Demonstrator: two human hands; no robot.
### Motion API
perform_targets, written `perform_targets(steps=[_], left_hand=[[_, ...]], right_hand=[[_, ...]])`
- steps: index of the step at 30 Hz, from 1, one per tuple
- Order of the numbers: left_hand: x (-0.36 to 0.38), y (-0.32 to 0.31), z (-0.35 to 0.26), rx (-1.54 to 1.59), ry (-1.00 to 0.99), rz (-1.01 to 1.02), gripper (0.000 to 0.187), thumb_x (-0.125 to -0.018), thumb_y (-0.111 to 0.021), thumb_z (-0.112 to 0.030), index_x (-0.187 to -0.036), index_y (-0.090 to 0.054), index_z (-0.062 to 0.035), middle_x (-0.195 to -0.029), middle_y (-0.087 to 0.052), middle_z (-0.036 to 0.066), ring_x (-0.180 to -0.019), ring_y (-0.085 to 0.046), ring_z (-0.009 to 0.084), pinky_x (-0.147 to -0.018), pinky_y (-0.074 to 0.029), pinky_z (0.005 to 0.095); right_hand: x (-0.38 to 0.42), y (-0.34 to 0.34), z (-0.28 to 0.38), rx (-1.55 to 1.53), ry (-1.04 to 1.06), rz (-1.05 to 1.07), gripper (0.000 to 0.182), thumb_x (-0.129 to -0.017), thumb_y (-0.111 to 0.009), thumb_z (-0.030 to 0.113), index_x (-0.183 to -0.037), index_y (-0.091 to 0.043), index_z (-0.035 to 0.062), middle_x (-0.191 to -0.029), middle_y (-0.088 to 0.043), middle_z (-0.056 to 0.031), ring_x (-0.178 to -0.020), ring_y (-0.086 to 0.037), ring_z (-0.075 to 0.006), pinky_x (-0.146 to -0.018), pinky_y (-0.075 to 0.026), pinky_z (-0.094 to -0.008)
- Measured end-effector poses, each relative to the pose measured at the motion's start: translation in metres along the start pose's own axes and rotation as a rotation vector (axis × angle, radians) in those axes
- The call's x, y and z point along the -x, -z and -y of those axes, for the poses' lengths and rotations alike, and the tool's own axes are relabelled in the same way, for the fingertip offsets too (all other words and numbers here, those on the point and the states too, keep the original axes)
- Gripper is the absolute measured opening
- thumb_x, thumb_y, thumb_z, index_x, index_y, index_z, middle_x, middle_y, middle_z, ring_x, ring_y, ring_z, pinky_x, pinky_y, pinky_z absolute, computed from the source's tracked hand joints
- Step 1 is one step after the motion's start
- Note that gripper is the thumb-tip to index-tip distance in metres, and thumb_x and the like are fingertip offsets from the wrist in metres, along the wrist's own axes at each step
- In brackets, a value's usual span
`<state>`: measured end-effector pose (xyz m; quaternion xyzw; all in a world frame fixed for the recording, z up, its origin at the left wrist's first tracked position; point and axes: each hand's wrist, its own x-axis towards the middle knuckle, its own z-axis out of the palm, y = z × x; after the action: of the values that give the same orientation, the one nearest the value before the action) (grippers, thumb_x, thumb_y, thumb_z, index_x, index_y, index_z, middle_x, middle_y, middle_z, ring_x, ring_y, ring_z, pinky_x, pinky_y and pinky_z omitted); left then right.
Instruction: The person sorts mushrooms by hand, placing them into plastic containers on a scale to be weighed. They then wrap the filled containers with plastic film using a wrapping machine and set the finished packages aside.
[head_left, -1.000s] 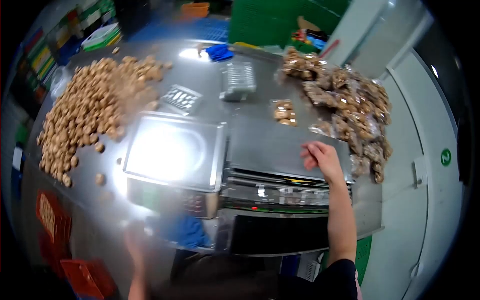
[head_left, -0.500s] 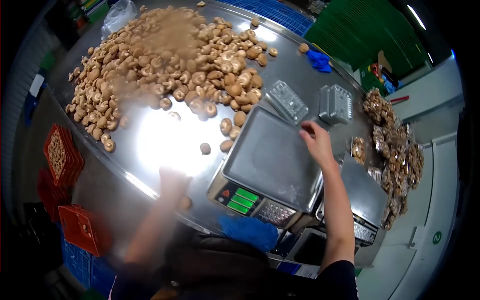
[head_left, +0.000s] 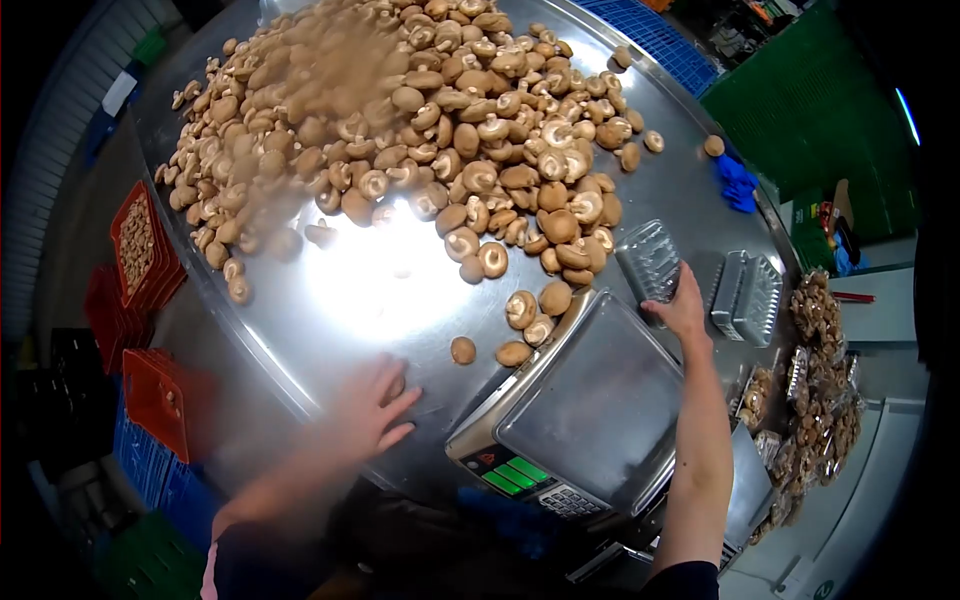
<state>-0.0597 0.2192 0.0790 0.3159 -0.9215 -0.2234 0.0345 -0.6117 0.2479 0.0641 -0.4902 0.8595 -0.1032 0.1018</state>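
Reaching right hand (head_left: pixel 683 310) onto clear plastic tray (head_left: pixel 650 262) at one o'clock of the scale (head_left: pixel 590 405), fingers closed on its near edge. Left hand (head_left: pixel 368 408) flat on steel table (head_left: pixel 330 300), fingers spread, just short of loose mushrooms (head_left: pixel 462 350). Advisable: lift tray level, set squarely on scale platter. No legible writing; green display digits unreadable.

left hand (head_left: pixel 372 408) smeared by blur; scale (head_left: pixel 590 410) digits too small; far mushroom heap (head_left: pixel 400 130) cut off up top.
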Motion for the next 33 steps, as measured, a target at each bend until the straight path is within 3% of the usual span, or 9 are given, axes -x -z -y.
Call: perform_targets(steps=[2, 3, 11, 15, 22, 25, 28, 30, 33], left_hand=[[0.006, -0.034, 0.017, -0.005, -0.038, 0.027, 0.043, -0.083, -0.068, -0.020, -0.125, -0.057, -0.0162, -0.146, -0.034, 0.021, -0.138, -0.028, 0.0437, -0.109, -0.031, 0.0507], [0.002, -0.063, 0.035, 0.151, 0.101, -0.104, 0.035, -0.083, -0.066, -0.007, -0.117, -0.061, -0.0145, -0.143, -0.039, 0.020, -0.136, -0.033, 0.0431, -0.108, -0.034, 0.0492], [-0.086, -0.027, 0.071, -0.048, 0.200, -0.564, 0.040, -0.079, -0.063, 0.002, -0.118, -0.055, -0.0050, -0.139, -0.040, 0.022, -0.135, -0.032, 0.0435, -0.108, -0.031, 0.0504], [-0.075, -0.012, 0.054, 0.052, 0.236, -0.569, 0.049, -0.076, -0.065, 0.001, -0.122, -0.049, -0.0013, -0.141, -0.037, 0.021, -0.137, -0.028, 0.0426, -0.110, -0.029, 0.0510], [-0.019, -0.012, 0.035, 0.193, 0.374, -0.535, 0.056, -0.077, -0.063, 0.001, -0.130, -0.045, -0.0028, -0.142, -0.037, 0.020, -0.139, -0.026, 0.0395, -0.114, -0.025, 0.0475], [-0.006, -0.010, 0.032, 0.208, 0.366, -0.553, 0.057, -0.078, -0.064, -0.001, -0.131, -0.044, -0.0030, -0.142, -0.038, 0.020, -0.138, -0.029, 0.0386, -0.113, -0.028, 0.0462], [-0.004, 0.021, 0.026, 0.292, 0.356, -0.578, 0.064, -0.078, -0.068, -0.008, -0.136, -0.041, -0.0035, -0.142, -0.039, 0.020, -0.136, -0.036, 0.0344, -0.110, -0.033, 0.0423], [-0.011, 0.052, 0.019, 0.523, 0.396, -0.529, 0.072, -0.078, -0.072, -0.016, -0.140, -0.036, -0.0049, -0.143, -0.040, 0.019, -0.136, -0.036, 0.0311, -0.110, -0.033, 0.0419], [-0.037, 0.103, 0.002, 0.803, 0.135, -0.569, 0.085, -0.076, -0.076, -0.024, -0.145, -0.029, -0.0058, -0.146, -0.036, 0.017, -0.136, -0.035, 0.0296, -0.110, -0.032, 0.0436]], right_hand=[[-0.001, 0.010, 0.010, -0.057, -0.038, 0.054, 0.107, -0.049, -0.092, 0.022, -0.137, -0.037, -0.0009, -0.131, -0.051, -0.0215, -0.124, -0.048, -0.0352, -0.104, -0.039, -0.0399], [0.000, 0.004, 0.006, -0.019, 0.008, -0.040, 0.100, -0.047, -0.092, 0.020, -0.132, -0.043, -0.0002, -0.123, -0.057, -0.0210, -0.118, -0.052, -0.0361, -0.101, -0.042, -0.0412], [0.011, 0.011, 0.017, 0.115, -0.009, -0.098, 0.091, -0.047, -0.093, 0.018, -0.124, -0.049, 0.0005, -0.116, -0.060, -0.0200, -0.110, -0.055, -0.0378, -0.095, -0.045, -0.0428], [0.001, 0.016, 0.023, -0.093, 0.036, 0.033, 0.094, -0.046, -0.093, 0.021, -0.125, -0.047, 0.0003, -0.120, -0.058, -0.0202, -0.114, -0.055, -0.0368, -0.097, -0.045, -0.0415], [0.012, 0.023, 0.035, 0.134, -0.061, -0.038, 0.098, -0.047, -0.093, 0.025, -0.128, -0.046, -0.0024, -0.115, -0.062, -0.0201, -0.112, -0.056, -0.0357, -0.096, -0.045, -0.0411], [0.021, 0.033, 0.046, 0.216, -0.020, -0.046, 0.097, -0.054, -0.090, 0.029, -0.132, -0.043, -0.0036, -0.116, -0.060, -0.0225, -0.112, -0.056, -0.0375, -0.095, -0.045, -0.0419], [0.017, 0.051, 0.059, -0.039, 0.076, -0.179, 0.097, -0.060, -0.086, 0.034, -0.135, -0.038, -0.0049, -0.118, -0.059, -0.0250, -0.114, -0.055, -0.0389, -0.096, -0.045, -0.0419], [0.040, 0.095, 0.137, -0.268, 0.204, -0.093, 0.098, -0.063, -0.081, 0.041, -0.138, -0.036, -0.0024, -0.119, -0.059, -0.0251, -0.115, -0.055, -0.0381, -0.097, -0.044, -0.0420], [0.077, 0.103, 0.216, -0.501, 0.452, 0.380, 0.098, -0.063, -0.080, 0.042, -0.141, -0.036, 0.0043, -0.123, -0.058, -0.0212, -0.118, -0.054, -0.0323, -0.099, -0.042, -0.0426]])
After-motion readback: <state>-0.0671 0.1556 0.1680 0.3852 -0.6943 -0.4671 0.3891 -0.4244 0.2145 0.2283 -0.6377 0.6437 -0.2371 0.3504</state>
